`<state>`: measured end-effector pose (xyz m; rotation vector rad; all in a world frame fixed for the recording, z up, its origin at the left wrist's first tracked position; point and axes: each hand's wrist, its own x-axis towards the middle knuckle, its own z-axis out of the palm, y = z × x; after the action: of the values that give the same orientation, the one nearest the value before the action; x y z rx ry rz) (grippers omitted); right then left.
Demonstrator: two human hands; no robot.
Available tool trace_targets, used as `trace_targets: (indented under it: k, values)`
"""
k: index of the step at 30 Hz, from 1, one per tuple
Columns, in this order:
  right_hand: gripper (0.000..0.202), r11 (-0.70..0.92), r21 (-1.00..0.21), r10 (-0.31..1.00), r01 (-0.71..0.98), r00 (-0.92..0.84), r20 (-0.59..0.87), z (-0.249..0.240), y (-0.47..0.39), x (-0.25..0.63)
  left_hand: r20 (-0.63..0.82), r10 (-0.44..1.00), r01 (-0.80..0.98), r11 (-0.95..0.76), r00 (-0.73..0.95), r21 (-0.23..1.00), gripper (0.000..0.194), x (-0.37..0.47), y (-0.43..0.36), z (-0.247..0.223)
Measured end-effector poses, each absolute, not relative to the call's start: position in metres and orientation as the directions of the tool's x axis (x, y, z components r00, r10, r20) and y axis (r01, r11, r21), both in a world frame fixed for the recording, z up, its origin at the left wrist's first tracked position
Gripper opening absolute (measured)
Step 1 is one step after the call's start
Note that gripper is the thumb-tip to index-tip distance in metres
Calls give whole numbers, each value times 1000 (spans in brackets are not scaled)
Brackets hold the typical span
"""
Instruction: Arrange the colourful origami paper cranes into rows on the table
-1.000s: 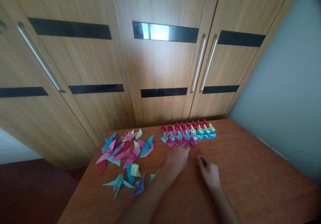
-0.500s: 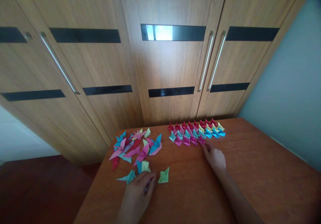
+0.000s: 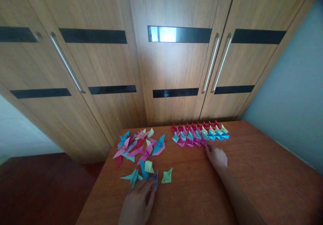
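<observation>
My left hand (image 3: 138, 199) is at the front of the table, its fingers closed on a small purple folded paper (image 3: 155, 179). Just right of it lies a green folded paper (image 3: 167, 176); behind it are a teal paper crane (image 3: 134, 177) and a pale green piece (image 3: 149, 166). My right hand (image 3: 217, 157) rests on the table with its fingertips together at a magenta folded paper (image 3: 204, 141), the right end of the front row. Whether those fingers grip it is hard to see. Several rows of red, pink, yellow, blue and magenta pieces (image 3: 189, 141) stand behind.
A loose pile of paper cranes (image 3: 146, 152) in pink, blue and red lies at the back left of the brown table (image 3: 191, 191). Behind the table stands a wooden wardrobe (image 3: 174, 63) with metal handles. A pale wall (image 3: 287, 100) is on the right.
The purple paper, mostly covered by my left hand before, now shows at its fingertips. My right hand stays at the magenta piece. The whole view has shifted slightly.
</observation>
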<state>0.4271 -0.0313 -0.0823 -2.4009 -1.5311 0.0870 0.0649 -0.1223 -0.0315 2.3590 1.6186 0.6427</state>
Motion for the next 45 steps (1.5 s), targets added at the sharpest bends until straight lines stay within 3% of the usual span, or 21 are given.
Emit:
trace_targets:
  k: [8,14,32,35,40,45]
  values:
    - [32,-354,-431,873,830,459,167,-92,-48,426,124,942,909,-334,312,250,28,88,-119,-30]
    - [30,-263,-506,883,821,417,217,-100,-62,426,0,950,929,-306,313,209,30,101,-111,-32]
    - [35,-165,-569,911,805,346,226,-101,-65,426,76,959,942,-284,275,176,25,98,-74,-33]
    - [35,-114,-604,911,789,325,252,-100,-66,424,134,950,918,-308,282,249,22,96,-69,-31]
    - [35,-2,-716,926,698,272,262,-95,-75,413,294,902,716,-431,317,549,18,104,-67,-14]
    - [35,93,-843,967,530,154,203,-85,-89,393,305,896,556,-441,324,704,15,131,-64,-7]
